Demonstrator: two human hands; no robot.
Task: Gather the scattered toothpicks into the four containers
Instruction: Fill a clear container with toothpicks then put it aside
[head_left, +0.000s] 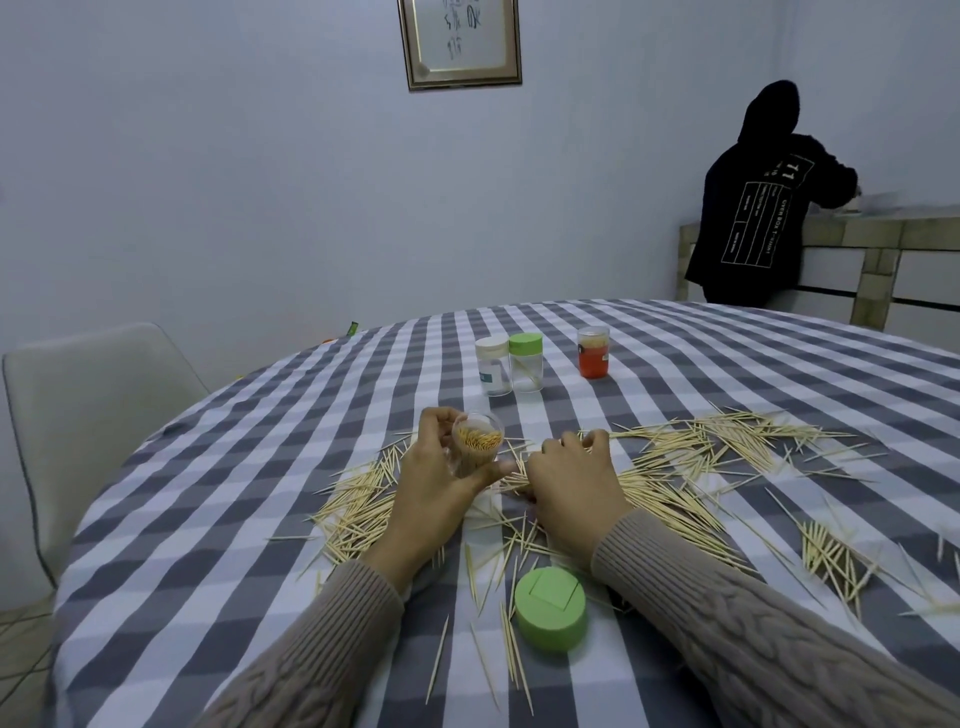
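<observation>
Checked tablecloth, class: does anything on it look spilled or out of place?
Yes. Thin wooden toothpicks lie spilled in loose heaps across the grey-and-white checked tablecloth. A round green plastic lid sits off its container near the front edge, among the strays.

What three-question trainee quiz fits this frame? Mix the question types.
1. True or false: the left hand holds an open container packed with toothpicks.
2. Where does the loose green lid lie? A) near table edge, between the forearms B) on the chair C) beside the orange container
3. How many containers stand at the far side of the table?

Key:
1. True.
2. A.
3. Three: white-lidded container, green-lidded container, orange container. Meanwhile the right hand gathers scattered toothpicks.
</observation>
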